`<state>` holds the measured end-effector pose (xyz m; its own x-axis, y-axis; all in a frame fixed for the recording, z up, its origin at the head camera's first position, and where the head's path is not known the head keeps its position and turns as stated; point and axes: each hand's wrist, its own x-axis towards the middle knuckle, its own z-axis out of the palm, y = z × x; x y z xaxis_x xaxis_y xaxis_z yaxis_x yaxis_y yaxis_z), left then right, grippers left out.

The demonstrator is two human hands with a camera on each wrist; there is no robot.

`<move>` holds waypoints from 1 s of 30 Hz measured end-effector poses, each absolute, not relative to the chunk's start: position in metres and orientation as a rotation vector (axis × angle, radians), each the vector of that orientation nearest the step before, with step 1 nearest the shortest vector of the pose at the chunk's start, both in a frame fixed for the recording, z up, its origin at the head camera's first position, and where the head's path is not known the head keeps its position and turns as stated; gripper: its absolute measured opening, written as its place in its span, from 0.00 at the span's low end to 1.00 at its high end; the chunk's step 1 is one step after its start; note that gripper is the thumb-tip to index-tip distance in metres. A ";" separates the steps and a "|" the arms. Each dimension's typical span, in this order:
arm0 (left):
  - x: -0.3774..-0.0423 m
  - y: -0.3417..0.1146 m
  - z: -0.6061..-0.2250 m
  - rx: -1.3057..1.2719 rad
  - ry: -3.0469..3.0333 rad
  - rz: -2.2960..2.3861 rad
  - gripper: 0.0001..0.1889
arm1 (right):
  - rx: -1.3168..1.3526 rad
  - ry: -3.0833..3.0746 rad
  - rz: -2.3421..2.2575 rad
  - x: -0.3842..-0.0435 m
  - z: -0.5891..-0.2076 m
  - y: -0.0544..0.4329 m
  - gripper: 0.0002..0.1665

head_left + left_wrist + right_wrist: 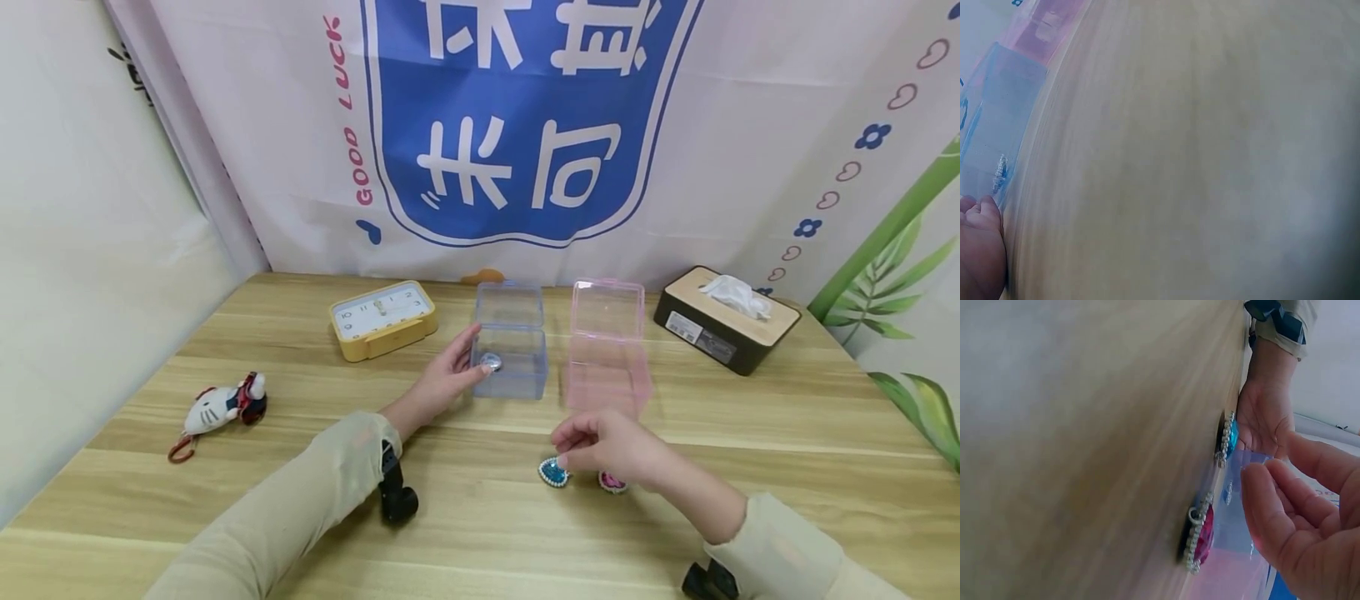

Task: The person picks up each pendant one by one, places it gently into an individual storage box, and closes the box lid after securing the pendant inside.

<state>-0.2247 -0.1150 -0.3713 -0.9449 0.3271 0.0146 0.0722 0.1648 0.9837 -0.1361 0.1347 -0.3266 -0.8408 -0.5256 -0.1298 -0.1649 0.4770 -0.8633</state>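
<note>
A clear blue box [510, 379] stands with its lid up, and a pale round gem with a sparkly rim [491, 361] shows inside it. My left hand [438, 385] holds the box at its left side, thumb at the front and fingers toward the back. My right hand [618, 450] hovers over the table with loosely bent fingers and nothing between them. Close under its thumb lies a blue gem pendant [553, 472] with a beaded rim. A pink gem pendant [1202, 537] lies beneath the hand, partly covered in the head view.
Right of the blue box is a clear pink box [607, 379], its lid raised. A yellow clock [384, 319] and a tissue box [727, 321] stand toward the back. At the left lies a white plush keychain [221, 408]. A printed curtain hangs behind the table.
</note>
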 end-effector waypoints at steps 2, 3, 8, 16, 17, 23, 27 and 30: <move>-0.225 -0.115 -0.372 0.380 2.236 1.862 0.39 | -0.595 2.353 -1.294 -0.135 -0.329 0.134 0.16; -0.225 -0.115 -0.372 0.377 2.233 1.861 0.39 | -0.604 2.359 -1.281 -0.135 -0.330 0.133 0.16; -0.225 -0.115 -0.373 0.383 2.222 1.866 0.40 | -0.622 2.413 -1.208 -0.135 -0.335 0.131 0.16; -0.225 -0.115 -0.373 0.395 2.222 1.875 0.40 | -0.694 2.500 -1.106 -0.135 -0.336 0.126 0.13; -0.225 -0.115 -0.373 0.398 2.222 1.875 0.40 | -0.710 2.507 -1.094 -0.135 -0.336 0.125 0.12; -0.226 -0.116 -0.374 0.388 2.216 1.860 0.40 | -0.775 2.555 -1.030 -0.135 -0.337 0.122 0.10; -0.228 -0.117 -0.375 0.392 2.206 1.849 0.40 | -0.793 2.584 -0.985 -0.136 -0.337 0.120 0.09; -0.230 -0.117 -0.374 0.405 2.208 1.850 0.40 | -0.797 2.604 -0.963 -0.138 -0.337 0.118 0.09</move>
<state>-0.2296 -0.1174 -0.3743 -0.9347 0.3553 -0.0006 0.0616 0.1636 0.9846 -0.1375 0.1181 -0.3370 -0.8183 -0.5731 -0.0444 -0.4063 0.6313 -0.6606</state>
